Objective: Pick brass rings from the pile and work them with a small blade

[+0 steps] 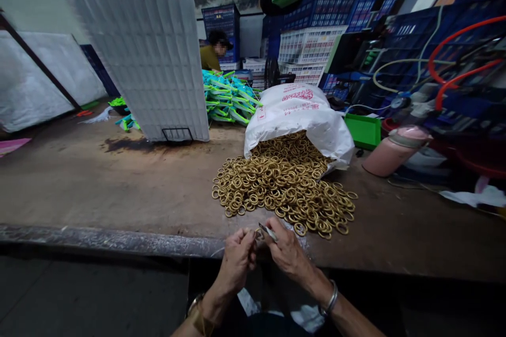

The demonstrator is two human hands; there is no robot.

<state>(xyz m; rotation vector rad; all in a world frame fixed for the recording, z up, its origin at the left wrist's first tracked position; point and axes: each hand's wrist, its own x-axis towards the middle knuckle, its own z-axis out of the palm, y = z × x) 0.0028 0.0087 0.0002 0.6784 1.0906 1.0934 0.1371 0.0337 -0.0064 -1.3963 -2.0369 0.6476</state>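
My left hand pinches a small gold ring at the table's front edge. Closed around a small knife, my right hand brings the blade up against or close to that ring; exact contact is too small to tell. Just beyond my hands spreads a heap of gold rings. They spill from the mouth of a white woven sack with red print, which lies on its side.
A tall white ribbed panel stands on the table at the left. Behind it are green and turquoise plastic pieces and a person. To the right are a green tray, a pink bottle and orange hoses.
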